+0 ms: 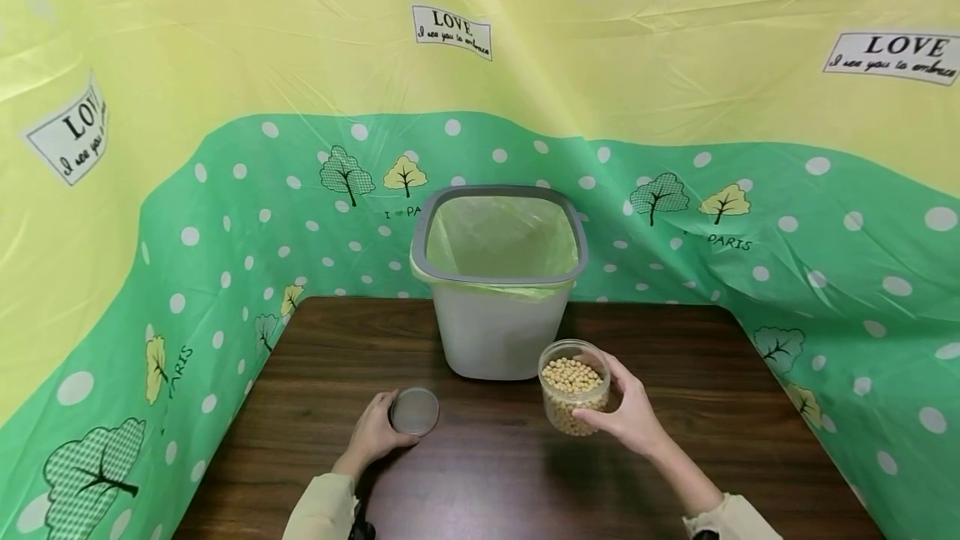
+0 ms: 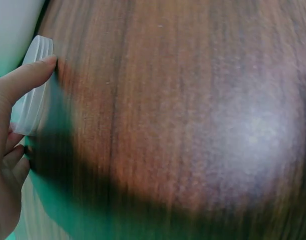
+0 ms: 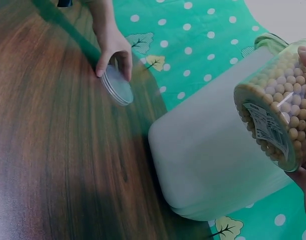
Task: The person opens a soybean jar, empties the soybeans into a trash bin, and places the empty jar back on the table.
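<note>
A clear plastic jar [image 1: 574, 386] of yellow beans, with no lid on, sits in my right hand [image 1: 630, 415], whose fingers curl round its side. It is just in front of the grey waste bin [image 1: 498, 332]. In the right wrist view the jar [image 3: 278, 115] shows against the bin wall [image 3: 218, 165]; whether it touches the table I cannot tell. My left hand [image 1: 373, 433] pinches the jar's round clear lid [image 1: 414, 412], tipped up on its edge at the table, left of the bin. The left wrist view shows the lid's ribbed rim [image 2: 32, 85] under my thumb [image 2: 27, 75].
The bin has a pale green bag liner [image 1: 502, 236] and a grey rim, and stands at the back middle of the dark wooden table [image 1: 495, 473]. A green and yellow patterned plastic sheet [image 1: 825, 215] walls the table on three sides.
</note>
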Available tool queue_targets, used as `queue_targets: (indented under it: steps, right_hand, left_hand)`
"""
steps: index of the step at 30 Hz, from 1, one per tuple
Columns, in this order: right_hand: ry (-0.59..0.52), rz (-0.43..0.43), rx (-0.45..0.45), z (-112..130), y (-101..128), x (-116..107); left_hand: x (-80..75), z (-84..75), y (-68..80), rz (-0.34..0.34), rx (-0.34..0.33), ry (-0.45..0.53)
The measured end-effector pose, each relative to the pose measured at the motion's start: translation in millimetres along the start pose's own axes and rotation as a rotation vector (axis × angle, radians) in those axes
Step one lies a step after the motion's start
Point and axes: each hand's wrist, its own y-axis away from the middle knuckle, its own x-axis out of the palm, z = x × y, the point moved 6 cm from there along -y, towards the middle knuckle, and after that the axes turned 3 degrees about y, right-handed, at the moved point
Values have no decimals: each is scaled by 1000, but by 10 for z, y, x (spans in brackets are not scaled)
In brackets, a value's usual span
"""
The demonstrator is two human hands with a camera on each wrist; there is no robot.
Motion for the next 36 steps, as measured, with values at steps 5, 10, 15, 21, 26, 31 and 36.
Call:
queue_targets:
  steps: [5, 10, 15, 21, 26, 31, 36]
  right_hand:
    - [-14, -17, -20, -7, 1, -48]
    - [9, -20, -37, 49, -30, -129]
    - [74, -41, -57, 192, -123, -269]
    - [166, -79, -55, 474, -264, -413]
    - [219, -88, -35, 565, -336, -455]
    - [245, -96, -51, 638, -404, -470]
    - [279, -115, -75, 733, -490, -519]
  left_hand:
    - [1, -29, 14, -5, 14, -3]
    - [-55, -76, -38, 5, 6, 34]
    - [-385, -347, -267, -18, 29, 103]
    - [-1013, -1021, -685, -75, 168, 182]
    - [-1410, -1525, -933, -73, 269, 152]
    - [-1545, -1752, -1102, -33, 293, 52]
    - [-1567, -1770, -1179, -16, 246, 25]
